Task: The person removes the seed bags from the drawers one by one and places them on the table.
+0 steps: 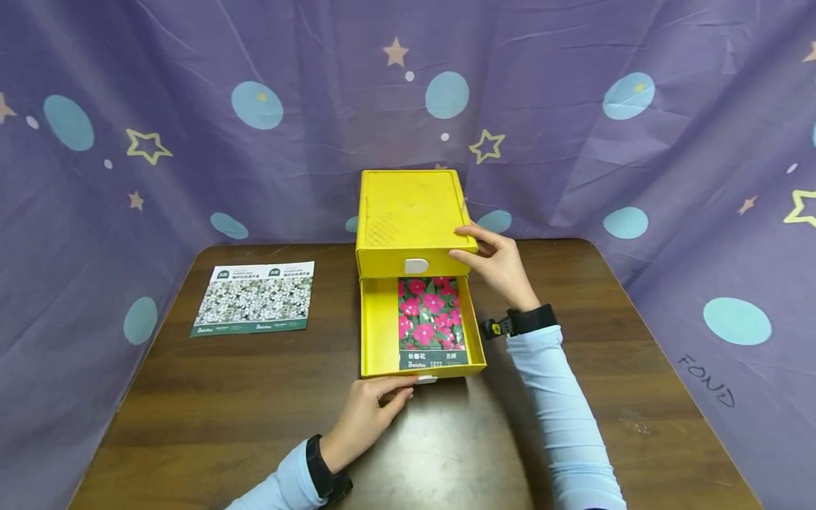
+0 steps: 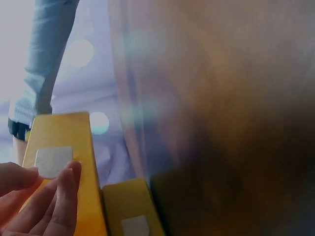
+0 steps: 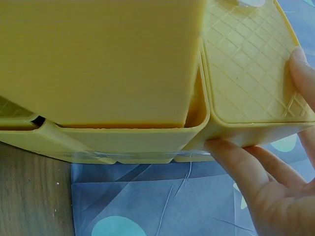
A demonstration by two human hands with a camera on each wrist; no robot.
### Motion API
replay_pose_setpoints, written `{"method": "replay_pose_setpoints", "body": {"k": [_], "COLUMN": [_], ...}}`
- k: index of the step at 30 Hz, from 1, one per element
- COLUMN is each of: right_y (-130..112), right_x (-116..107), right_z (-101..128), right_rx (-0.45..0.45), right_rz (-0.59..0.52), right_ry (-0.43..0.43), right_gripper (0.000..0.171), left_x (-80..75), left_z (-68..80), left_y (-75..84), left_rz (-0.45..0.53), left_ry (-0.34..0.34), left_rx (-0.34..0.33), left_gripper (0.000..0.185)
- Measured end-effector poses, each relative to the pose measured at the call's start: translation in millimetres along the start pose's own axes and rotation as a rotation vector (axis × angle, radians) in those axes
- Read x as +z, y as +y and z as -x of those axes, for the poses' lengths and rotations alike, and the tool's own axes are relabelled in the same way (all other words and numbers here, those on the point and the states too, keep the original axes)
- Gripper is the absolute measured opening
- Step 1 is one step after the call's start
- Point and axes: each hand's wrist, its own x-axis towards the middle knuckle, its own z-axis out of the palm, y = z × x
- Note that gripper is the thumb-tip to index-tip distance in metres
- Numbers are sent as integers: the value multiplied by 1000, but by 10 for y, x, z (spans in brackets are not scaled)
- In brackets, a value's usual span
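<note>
A yellow two-drawer box stands near the back of the table, its lower drawer pulled out and the upper drawer closed. Inside the lower drawer lies a flower packet with pink blossoms, against the right side. My left hand is at the front of that drawer; thumb and fingertips pinch its white handle tab. At the upper right front corner, my right hand grips the box, with the thumb near the front and fingers along the top and side.
Two packets with white flowers lie side by side on the left of the wooden table. A purple patterned curtain hangs close behind the box and along both sides. The upper drawer has its own white tab.
</note>
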Motion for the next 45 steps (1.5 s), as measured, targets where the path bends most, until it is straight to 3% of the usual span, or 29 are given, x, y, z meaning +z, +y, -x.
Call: {"method": "replay_pose_setpoints", "body": {"k": [8,11,14,16,18,22,25,27,34,36,38,42,45], "right_y": [-6,-12,-5,-1,-1,4,9,11,12,13,14,16,21], "right_x": [11,21,22,13,-1,-17,-10,-1,2,7,14,23,14], "right_z": [1,4,8,7,5,15,25,28,15,11,12,17,21], "right_rx": [5,10,7,5,4,9,14,15,4,1,3,9,7], "right_rz": [-17,-9,-17,-28,-35,-30,-27,-30,-53,-59,-59,-45,-40], "right_ry": [11,14,9,7,8,13,9,4,15,15,13,9,16], "right_gripper": [40,40,40,40,41,41,41,42,41,41,41,41,41], "left_x": [0,-86,-202,-280,-347,-409,-399,-388,-419,-433,-442,-440,-426], "left_z": [36,-28,-176,-321,-482,-764,-877,-914,-1031,-1047,-1038,-991,-981], "left_y": [74,198,336,396,423,353,238,169,32,17,14,67,96], "left_rz": [-6,-30,28,152,261,411,441,465,670,662,593,337,282], "left_ry": [-32,-48,-35,-45,-81,-202,-277,-299,-334,-330,-323,-292,-281], "left_rx": [-2,26,3,-88,-230,-509,-631,-668,-656,-629,-589,-492,-486], "left_gripper": [23,18,16,21,33,55,62,62,57,55,52,49,49]}}
